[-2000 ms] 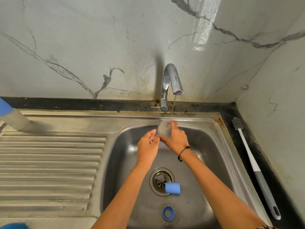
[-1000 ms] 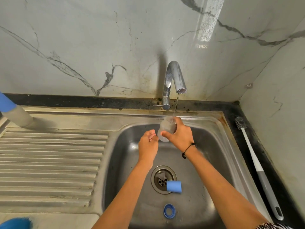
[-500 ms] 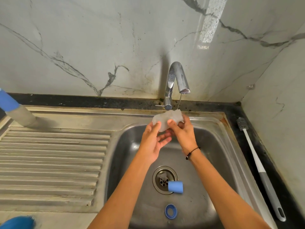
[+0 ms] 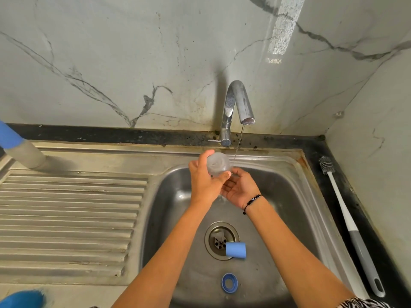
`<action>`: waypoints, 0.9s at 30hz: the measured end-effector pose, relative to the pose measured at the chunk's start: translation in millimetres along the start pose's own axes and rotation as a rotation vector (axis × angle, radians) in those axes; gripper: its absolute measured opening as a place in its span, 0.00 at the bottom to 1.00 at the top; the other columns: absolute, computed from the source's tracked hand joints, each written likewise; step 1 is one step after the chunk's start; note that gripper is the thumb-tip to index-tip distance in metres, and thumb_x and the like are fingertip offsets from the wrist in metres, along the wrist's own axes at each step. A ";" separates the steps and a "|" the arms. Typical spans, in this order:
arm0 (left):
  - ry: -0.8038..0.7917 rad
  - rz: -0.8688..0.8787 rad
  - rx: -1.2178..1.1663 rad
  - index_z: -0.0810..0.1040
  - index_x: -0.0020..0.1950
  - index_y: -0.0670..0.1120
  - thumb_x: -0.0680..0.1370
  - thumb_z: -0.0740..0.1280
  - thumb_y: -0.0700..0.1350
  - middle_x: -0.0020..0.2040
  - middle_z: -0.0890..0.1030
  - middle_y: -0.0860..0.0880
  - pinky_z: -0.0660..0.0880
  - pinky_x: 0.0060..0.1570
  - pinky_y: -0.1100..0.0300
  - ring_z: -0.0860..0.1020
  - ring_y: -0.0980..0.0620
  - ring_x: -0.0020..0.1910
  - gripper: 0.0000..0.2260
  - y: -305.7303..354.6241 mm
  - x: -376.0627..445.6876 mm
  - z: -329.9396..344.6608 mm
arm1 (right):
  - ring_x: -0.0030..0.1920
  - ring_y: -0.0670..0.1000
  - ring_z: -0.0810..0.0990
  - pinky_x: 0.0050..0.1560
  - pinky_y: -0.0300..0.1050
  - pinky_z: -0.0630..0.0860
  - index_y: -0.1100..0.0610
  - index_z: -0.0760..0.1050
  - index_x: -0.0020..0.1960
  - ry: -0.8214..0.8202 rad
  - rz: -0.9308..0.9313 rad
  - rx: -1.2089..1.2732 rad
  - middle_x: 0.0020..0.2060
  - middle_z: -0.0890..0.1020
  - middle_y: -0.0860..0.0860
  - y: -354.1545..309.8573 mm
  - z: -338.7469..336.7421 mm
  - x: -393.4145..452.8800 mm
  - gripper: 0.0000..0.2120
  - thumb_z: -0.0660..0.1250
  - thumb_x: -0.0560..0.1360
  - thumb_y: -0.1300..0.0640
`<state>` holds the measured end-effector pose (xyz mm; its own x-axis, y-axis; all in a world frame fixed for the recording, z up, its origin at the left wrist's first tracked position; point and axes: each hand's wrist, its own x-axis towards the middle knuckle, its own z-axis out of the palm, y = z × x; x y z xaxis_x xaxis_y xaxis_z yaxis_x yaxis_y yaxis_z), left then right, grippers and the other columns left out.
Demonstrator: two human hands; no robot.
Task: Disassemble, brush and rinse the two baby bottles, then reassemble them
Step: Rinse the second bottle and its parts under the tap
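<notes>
My left hand (image 4: 203,182) grips a clear bottle body (image 4: 218,163), tipped with its base toward me, over the back of the sink basin (image 4: 287,203). Just to its right a thin stream falls from the tap (image 4: 239,105). My right hand (image 4: 241,188) is cupped palm-up below the bottle, fingers relaxed, holding nothing. A blue cap (image 4: 236,249) lies on its side by the drain (image 4: 219,238). A blue screw ring (image 4: 229,282) lies flat near the basin's front. A second bottle (image 4: 21,147) with a blue top stands at the far left on the drainboard.
A white and grey bottle brush (image 4: 345,221) lies on the black counter right of the sink. The ribbed drainboard (image 4: 66,218) fills the left. A blue object (image 4: 22,298) shows at the bottom left corner. Marble walls close off the back and right.
The bottle body has passed from my right hand to my left and now points its base toward me. My right hand has dropped beneath it, opened palm-up.
</notes>
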<state>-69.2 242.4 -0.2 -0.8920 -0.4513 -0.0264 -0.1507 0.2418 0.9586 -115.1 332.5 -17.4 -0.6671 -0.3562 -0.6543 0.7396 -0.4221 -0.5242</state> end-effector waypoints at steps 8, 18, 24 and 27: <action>-0.088 0.075 0.143 0.68 0.69 0.53 0.70 0.74 0.43 0.56 0.61 0.49 0.70 0.62 0.57 0.69 0.51 0.56 0.29 7.5 7.0 12.9 | 0.35 0.51 0.82 0.32 0.40 0.80 0.62 0.76 0.49 -0.003 0.029 0.072 0.36 0.83 0.56 1.9 -4.4 3.8 0.13 0.61 0.78 0.52; -0.247 0.062 0.209 0.66 0.71 0.53 0.73 0.72 0.44 0.60 0.63 0.47 0.65 0.60 0.61 0.67 0.52 0.57 0.29 15.8 28.8 19.3 | 0.43 0.56 0.79 0.35 0.50 0.81 0.65 0.71 0.55 0.059 0.008 0.231 0.45 0.78 0.61 -13.7 -7.7 11.4 0.18 0.60 0.79 0.48; -0.242 -0.223 -0.184 0.66 0.66 0.50 0.74 0.70 0.37 0.57 0.76 0.46 0.75 0.57 0.54 0.76 0.51 0.54 0.24 -12.2 17.3 7.4 | 0.48 0.57 0.79 0.44 0.52 0.78 0.59 0.69 0.58 0.081 -0.159 0.035 0.49 0.78 0.59 -27.5 -7.0 8.9 0.15 0.66 0.77 0.53; -0.243 -0.367 -0.348 0.68 0.65 0.46 0.74 0.66 0.31 0.50 0.78 0.47 0.75 0.52 0.57 0.77 0.52 0.50 0.22 -28.0 5.2 6.5 | 0.53 0.58 0.79 0.48 0.52 0.79 0.56 0.71 0.58 0.061 -0.303 -0.321 0.55 0.78 0.59 -24.0 -4.5 5.8 0.13 0.67 0.75 0.62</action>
<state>-72.4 238.9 -29.0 -0.8863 -0.2316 -0.4011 -0.3570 -0.2101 0.9102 -136.3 344.3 -11.0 -0.8584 -0.2028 -0.4712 0.5085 -0.2158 -0.8336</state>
